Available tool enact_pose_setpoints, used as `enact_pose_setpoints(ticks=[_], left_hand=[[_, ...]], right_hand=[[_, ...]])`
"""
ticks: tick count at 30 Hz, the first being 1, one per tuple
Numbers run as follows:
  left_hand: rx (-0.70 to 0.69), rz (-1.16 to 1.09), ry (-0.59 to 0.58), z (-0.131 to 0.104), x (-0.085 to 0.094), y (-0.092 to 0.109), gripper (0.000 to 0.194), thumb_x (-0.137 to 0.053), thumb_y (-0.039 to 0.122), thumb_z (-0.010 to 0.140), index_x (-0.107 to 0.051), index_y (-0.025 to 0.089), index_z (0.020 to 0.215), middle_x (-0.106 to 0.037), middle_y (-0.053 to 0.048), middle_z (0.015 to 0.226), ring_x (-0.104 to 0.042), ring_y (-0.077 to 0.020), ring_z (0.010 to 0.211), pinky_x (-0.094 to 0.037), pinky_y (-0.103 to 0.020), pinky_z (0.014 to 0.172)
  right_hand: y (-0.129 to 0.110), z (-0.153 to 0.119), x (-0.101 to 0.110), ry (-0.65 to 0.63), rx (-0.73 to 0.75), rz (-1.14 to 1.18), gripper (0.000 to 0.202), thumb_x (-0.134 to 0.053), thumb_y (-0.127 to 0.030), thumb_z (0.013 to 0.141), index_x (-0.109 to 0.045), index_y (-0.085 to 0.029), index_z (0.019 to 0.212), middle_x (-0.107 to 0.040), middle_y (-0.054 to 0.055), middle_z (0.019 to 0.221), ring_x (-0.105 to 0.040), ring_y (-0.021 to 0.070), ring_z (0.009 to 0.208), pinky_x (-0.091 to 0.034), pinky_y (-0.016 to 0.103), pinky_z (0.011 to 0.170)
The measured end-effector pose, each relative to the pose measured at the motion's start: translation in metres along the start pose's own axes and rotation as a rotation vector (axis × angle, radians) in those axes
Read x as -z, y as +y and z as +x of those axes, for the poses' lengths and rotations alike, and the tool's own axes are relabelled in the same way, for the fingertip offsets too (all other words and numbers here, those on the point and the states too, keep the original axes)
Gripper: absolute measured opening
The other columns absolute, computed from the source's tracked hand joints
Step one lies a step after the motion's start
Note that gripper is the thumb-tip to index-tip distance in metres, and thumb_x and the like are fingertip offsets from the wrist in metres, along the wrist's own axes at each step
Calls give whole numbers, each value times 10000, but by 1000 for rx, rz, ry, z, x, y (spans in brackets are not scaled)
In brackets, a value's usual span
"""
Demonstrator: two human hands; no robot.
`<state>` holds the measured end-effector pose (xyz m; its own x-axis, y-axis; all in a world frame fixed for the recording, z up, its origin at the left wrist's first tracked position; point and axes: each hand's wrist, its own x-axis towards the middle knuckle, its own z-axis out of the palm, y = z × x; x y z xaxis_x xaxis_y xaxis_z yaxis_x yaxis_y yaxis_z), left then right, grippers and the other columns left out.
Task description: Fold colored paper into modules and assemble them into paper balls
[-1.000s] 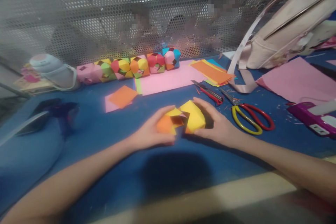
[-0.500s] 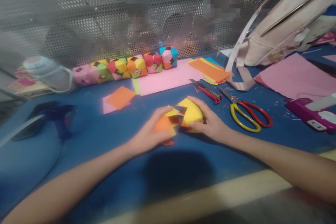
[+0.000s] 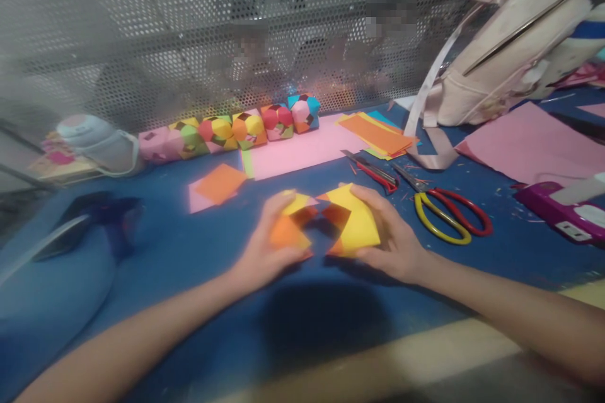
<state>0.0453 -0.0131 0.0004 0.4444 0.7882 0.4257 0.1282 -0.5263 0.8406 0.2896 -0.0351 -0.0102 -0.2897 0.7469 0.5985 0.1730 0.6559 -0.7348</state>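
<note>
Near frame centre, orange-yellow paper piece (image 3: 285,233) is gripped by left hand (image 3: 259,253), yellow paper piece (image 3: 360,225) by right hand (image 3: 403,253), any join unclear; likely light, crushable, best held by outer faces.

Along the back of your tabletop (image 3: 198,302), before the mesh panel (image 3: 155,44), you have the bottle (image 3: 97,141) left, the paper balls (image 3: 217,133) in a row beside it, and the bag (image 3: 505,66) right. Paper strips (image 3: 375,133) lie on the right part of the long sheet (image 3: 293,150); paper squares (image 3: 220,184) lie left, before the row. Right of your folded pieces (image 3: 359,223) are the scissors (image 3: 442,214), and farther right the power strip (image 3: 560,211), before the broad sheet (image 3: 529,145).
</note>
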Motion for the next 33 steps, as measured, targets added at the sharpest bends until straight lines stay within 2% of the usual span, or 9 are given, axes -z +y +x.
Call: enact_pose_setpoints(ticks=[4,10,19,28,33], left_hand=[[-82,5,-30,0,0,-2,654,-620,528,793,-399,342,1380,-387,-88,1438,-330,-292,1355,-230,-496,1146],[-145,-4,-36,0,-1,-3,675,-608,550,784,-384,348,1387,-371,-96,1428,-306,-293,1361,-228,-517,1138],[-97,18,-60,1,-3,0,660,-598,552,791,-393,339,1380,-394,-101,1417,-319,-298,1347,-226,-522,1137],[-45,16,-15,1,-8,-2,673,-601,572,785,-392,334,1379,-341,-92,1467,-313,-301,1355,-213,-508,1142],[-61,29,4,1,-12,-2,673,-589,566,799,-379,318,1388,-325,-105,1476,-299,-296,1368,-203,-505,1150]], right_hand=[[-2,0,-2,-55,69,-25,735,-666,-404,821,-285,-346,1447,-360,93,1457,-349,290,1356,-331,495,1103],[-1,-2,-6,-56,67,-114,763,-679,-383,812,-268,-308,1451,-364,128,1463,-359,297,1356,-349,494,1090],[-6,2,-6,-91,-5,-185,736,-646,-439,823,-288,-261,1440,-407,153,1440,-399,305,1335,-374,497,1081],[-16,5,-9,-26,7,-252,663,-630,-398,846,-323,-262,1418,-456,133,1389,-458,274,1284,-417,455,1058],[-17,5,-13,-22,-26,-316,655,-631,-392,843,-330,-262,1411,-454,134,1390,-453,284,1284,-415,489,1058]])
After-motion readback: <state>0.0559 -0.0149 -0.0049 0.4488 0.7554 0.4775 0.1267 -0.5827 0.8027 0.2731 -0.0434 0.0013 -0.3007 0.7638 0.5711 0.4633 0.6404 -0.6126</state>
